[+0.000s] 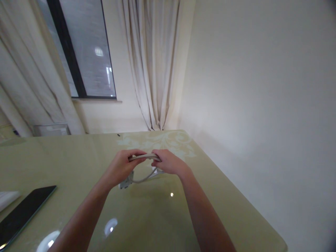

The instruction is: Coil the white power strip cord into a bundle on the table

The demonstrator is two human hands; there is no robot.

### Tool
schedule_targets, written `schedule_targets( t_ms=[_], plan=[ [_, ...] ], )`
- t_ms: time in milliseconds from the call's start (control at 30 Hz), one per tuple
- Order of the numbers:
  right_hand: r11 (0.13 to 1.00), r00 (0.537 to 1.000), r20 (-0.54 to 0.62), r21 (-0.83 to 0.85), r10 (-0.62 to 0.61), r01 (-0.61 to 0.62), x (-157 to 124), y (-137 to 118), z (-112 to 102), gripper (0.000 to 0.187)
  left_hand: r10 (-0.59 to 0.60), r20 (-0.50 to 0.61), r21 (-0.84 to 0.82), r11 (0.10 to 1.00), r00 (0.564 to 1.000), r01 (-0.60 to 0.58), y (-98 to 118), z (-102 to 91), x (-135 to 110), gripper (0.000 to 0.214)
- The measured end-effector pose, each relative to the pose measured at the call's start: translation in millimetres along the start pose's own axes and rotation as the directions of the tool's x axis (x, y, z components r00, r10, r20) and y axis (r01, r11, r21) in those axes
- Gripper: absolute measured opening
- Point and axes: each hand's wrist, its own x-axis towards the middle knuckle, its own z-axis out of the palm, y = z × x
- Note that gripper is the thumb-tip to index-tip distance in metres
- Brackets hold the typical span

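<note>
Both my hands meet over the middle of a glossy pale green table. My left hand and my right hand are each closed on a white cable, folded into a short bundle between them. A loose loop of the cable hangs below toward the table, and a small white plug or adapter on it rests under my left hand. The fingertips are curled round the bundle and partly hidden.
A dark flat tablet or phone lies at the left front of the table, next to a white object at the left edge. Cream curtains, a window and a plain wall stand behind the table.
</note>
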Motion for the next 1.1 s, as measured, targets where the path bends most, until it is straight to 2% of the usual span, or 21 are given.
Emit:
schedule_targets(
  t_ms=[33, 100, 267, 400, 467, 533, 600, 667, 800, 900, 1000, 1100],
  plan=[
    [0.997, 0.999, -0.019, -0.064, 0.042, -0.043, 1, 3, 1, 0.004, 0.003, -0.007, 0.01, 1.0, 1.0, -0.003, 0, -1.0, 0, 0.028],
    [0.983, 0.992, -0.047, -0.141, 0.113, -0.119, 3, 9, 4, 0.01, 0.004, 0.007, 0.005, 1.0, 1.0, -0.004, 1, -3.3, 0, 0.03],
    [0.946, 0.967, -0.045, -0.197, 0.253, -0.256, 7, 16, 15, 0.021, -0.034, -0.036, -0.006, 0.999, 0.999, 0.034, 5, -5.1, -1, 0.03],
    [0.914, 0.945, -0.11, -0.242, 0.309, -0.327, 10, 23, 27, 0.028, -0.068, 0.074, 0.052, 0.997, 0.995, 0.064, 5, -3.2, -1, 0.034],
    [0.938, 0.964, -0.102, -0.228, 0.245, -0.263, 11, 30, 32, 0.033, -0.077, 0.167, 0.082, 0.995, 0.983, 0.064, 4, -2.7, -2, 0.034],
    [0.971, 0.992, -0.03, -0.2, 0.125, -0.129, 12, 38, 34, 0.034, -0.085, 0.289, 0.114, 0.992, 0.954, 0.054, 4, -1.9, -3, 0.032],
    [0.985, 0.997, 0.067, -0.169, 0.042, -0.03, 11, 47, 34, 0.029, -0.089, 0.396, 0.136, 0.99, 0.914, 0.037, 5, -0.6, -4, 0.034],
    [0.989, 0.991, 0.13, -0.15, 0.034, -0.015, 10, 53, 33, 0.024, -0.086, 0.408, 0.145, 0.989, 0.909, 0.028, 6, 0.3, -4, 0.04],
    [0.995, 0.985, 0.169, -0.094, 0.04, -0.025, 7, 59, 30, 0.027, -0.087, 0.225, 0.16, 0.986, 0.97, 0.052, 2, -6.2, -2, 0.047],
    [0.988, 0.988, 0.122, -0.132, 0.091, -0.074, 5, 61, 26, 0.036, -0.123, 0.047, 0.172, 0.979, 0.991, 0.114, -8, -17.4, 1, 0.052],
    [0.968, 0.982, 0.075, -0.194, 0.174, -0.157, 1, 63, 19, 0.046, -0.139, -0.17, 0.132, 0.978, 0.976, 0.162, -17, -25.2, 2, 0.054],
    [0.953, 0.957, 0.103, -0.162, 0.273, -0.254, -5, 62, 8, 0.076, -0.184, -0.334, -0.01, 0.981, 0.924, 0.192, -22, -25.4, 3, 0.051]
  ],
)
